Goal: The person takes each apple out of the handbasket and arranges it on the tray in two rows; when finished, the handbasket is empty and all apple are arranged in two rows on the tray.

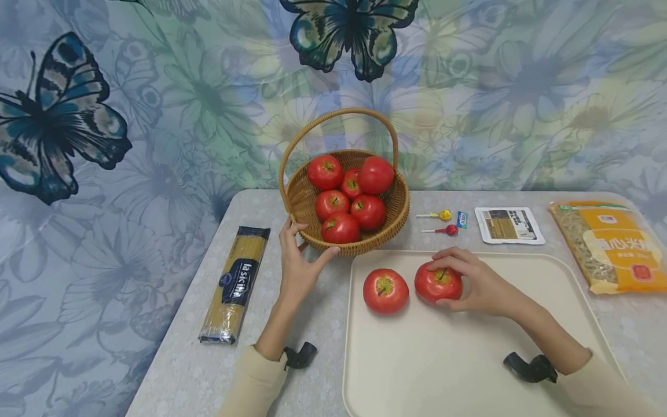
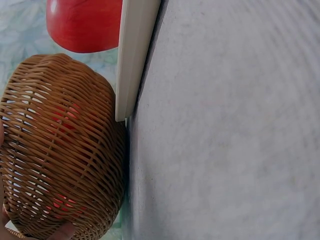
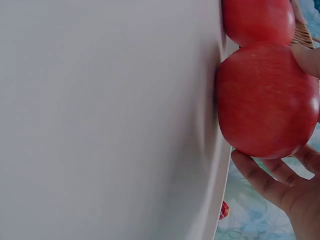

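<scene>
A round wicker basket (image 1: 401, 217) with a tall handle holds several red apples (image 1: 340, 227). My left hand (image 1: 301, 269) grips its front left rim, thumb along the front and fingers at the handle's foot. In the left wrist view, the woven wall of the basket (image 2: 60, 145) fills the left side, with a thumb at the bottom. On the cream tray (image 1: 448, 359), my right hand (image 1: 476, 284) holds a red apple (image 1: 429, 284), thumb on the near side and fingers over the far side. Another apple (image 1: 385, 291) sits on the tray just left of it.
Left of the basket lies a spaghetti packet (image 1: 234, 286). Behind the tray are a yellow lollipop (image 1: 444, 215), a red lollipop (image 1: 451, 230), a small blue packet (image 1: 462, 219) and a white-edged flat pack (image 1: 509, 225). An orange bag of dry food (image 1: 612, 246) lies far right.
</scene>
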The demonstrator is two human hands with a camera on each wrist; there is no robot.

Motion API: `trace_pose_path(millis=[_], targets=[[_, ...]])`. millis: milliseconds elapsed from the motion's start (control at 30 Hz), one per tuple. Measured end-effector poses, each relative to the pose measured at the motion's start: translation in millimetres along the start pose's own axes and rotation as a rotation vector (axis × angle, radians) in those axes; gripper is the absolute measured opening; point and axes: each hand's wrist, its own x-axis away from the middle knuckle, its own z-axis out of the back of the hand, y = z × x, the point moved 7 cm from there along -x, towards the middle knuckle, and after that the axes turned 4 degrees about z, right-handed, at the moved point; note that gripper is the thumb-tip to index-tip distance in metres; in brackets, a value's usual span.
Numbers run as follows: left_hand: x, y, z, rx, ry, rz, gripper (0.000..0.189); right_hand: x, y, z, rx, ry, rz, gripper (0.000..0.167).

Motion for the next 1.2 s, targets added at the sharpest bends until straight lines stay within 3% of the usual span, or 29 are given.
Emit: trace_pose_path(millis=[233,633,767,967,1067,1200], targets=[[-0.3,-1.5,0.0,0.004,0.01,-0.005,0.071,2.1,5.9,-4.5,-0.027,-0.04,-0.071,0.063],[-0.7,-1.6,0.9,0.0,0.002,0.0,0.07,2.1,6.2,-3.4,-0.013,-0.062,-0.084,0.064],[-1.5,-0.2,-0.8,0.002,-0.001,-0.017,0.071,-4.1,2.2,13.8,0.042,-0.001,-0.044,0.066],[-1.9,0.5,-1.4,-0.007,0.001,-0.024,0.071,-47.9,-17.9,54.7,0.042,0.175,0.109,0.071],[-1.1,-0.1,-0.6,-0.006,0.004,-0.017,0.07,-81.3,-28.9,62.6,0.018,0.185,0.154,0.07],[-0.2,0.2,-0.8,-0.012,0.006,-0.021,0.07,-127.9,-32.0,60.9,-0.042,0.141,0.138,0.071]])
